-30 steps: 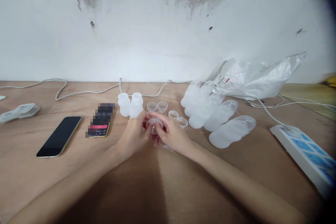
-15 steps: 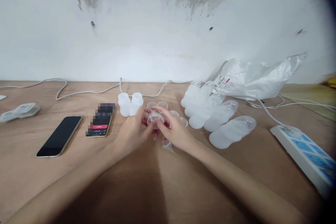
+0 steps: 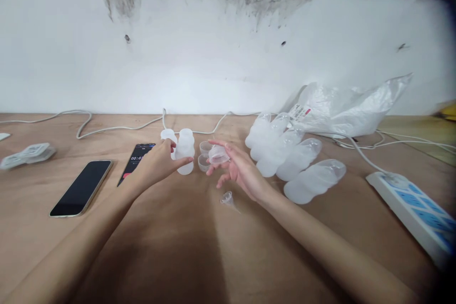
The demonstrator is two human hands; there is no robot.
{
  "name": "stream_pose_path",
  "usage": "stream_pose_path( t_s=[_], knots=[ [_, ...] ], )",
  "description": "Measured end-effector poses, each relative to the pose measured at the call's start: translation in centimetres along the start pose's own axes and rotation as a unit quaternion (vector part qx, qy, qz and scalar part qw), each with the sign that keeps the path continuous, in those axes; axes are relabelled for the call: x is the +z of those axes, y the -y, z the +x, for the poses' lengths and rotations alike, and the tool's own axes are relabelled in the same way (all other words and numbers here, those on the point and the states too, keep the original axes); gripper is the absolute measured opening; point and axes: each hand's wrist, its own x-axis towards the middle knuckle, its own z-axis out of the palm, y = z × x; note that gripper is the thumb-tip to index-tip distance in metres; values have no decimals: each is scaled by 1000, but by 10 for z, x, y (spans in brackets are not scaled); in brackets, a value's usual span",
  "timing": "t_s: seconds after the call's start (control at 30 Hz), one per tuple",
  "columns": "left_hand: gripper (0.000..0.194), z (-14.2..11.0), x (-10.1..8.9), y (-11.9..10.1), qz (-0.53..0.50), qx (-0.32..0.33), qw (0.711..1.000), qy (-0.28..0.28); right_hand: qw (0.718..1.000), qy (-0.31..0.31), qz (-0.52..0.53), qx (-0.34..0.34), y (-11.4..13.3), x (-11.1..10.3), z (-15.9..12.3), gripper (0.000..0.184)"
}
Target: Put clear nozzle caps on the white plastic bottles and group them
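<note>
My left hand (image 3: 156, 162) reaches toward two small frosted white bottles (image 3: 185, 145) standing upright, its thumb and fingertips touching the nearer one. My right hand (image 3: 239, 171) holds a small clear plastic cap (image 3: 218, 154) pinched between thumb and fingers, just right of the bottles. A few clear cups (image 3: 204, 157) sit on the table between the hands. A tiny clear funnel-shaped piece (image 3: 227, 198) lies on the wood below my right hand.
Several larger frosted bottles (image 3: 295, 164) lie on their sides at the right, in front of a crumpled plastic bag (image 3: 349, 104). Two phones (image 3: 82, 187) lie at the left. A power strip (image 3: 416, 209) sits far right. White cables (image 3: 117, 126) run along the wall.
My hands have parted. The left moved left and up to the standing bottles; the right lifted the clear cap slightly. The view tipped down a little.
</note>
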Motion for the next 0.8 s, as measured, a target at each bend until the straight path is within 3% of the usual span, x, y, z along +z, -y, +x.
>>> stream_pose_path(
  t_s=[0.17,0.3,0.43,0.57,0.8],
  knots=[
    [47,-1,9,-4,16,3,1000,1,999,-18,45,15,4,2,-1,41],
    [41,-4,1,-8,29,3,1000,3,998,-30,62,-1,3,2,-2,47],
    [37,-15,-15,-15,24,15,999,18,998,-29,11,-58,-1,1,-1,34],
    [34,-26,-27,-23,-54,34,997,38,992,-19,-16,-123,-4,-1,0,28],
    [31,-27,-24,-24,-115,99,985,79,983,-44,-92,-153,-4,0,0,30]
  ],
)
